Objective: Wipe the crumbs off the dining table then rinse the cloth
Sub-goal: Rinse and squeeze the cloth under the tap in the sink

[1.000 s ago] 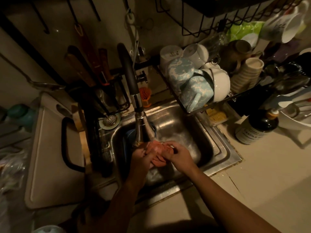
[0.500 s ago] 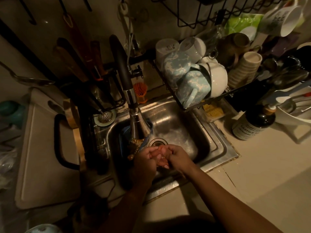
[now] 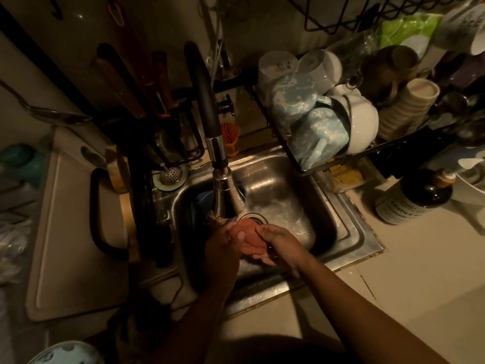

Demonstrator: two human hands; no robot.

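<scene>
Nearest: pale desk [image 3: 420,285]. Left hand [image 3: 221,249] and right hand [image 3: 282,241], fingers of each curled round pink cloth [image 3: 249,241]. Cloth bunched between hands over steel sink [image 3: 362,240], just below faucet [image 3: 210,114] head, near drain [image 3: 253,217]. Left of sink: cutting board [image 3: 65,232]. Right of sink: dark bottle [image 3: 417,198]. Farthest: wire rack [image 3: 380,151] with upturned mugs [image 3: 315,137].

Pink cloth [image 3: 249,239] mostly covered by left hand [image 3: 223,249] & right hand [image 3: 282,244], shape unclear; drain [image 3: 254,216] half hidden behind it; blue obj [image 3: 202,206] behind faucet head [image 3: 225,195], can't ID; bottle [image 3: 414,195] label mostly unreadable; mug [image 3: 464,24] top-right & bowl [image 3: 65,353] bottom-left cut by edges.
</scene>
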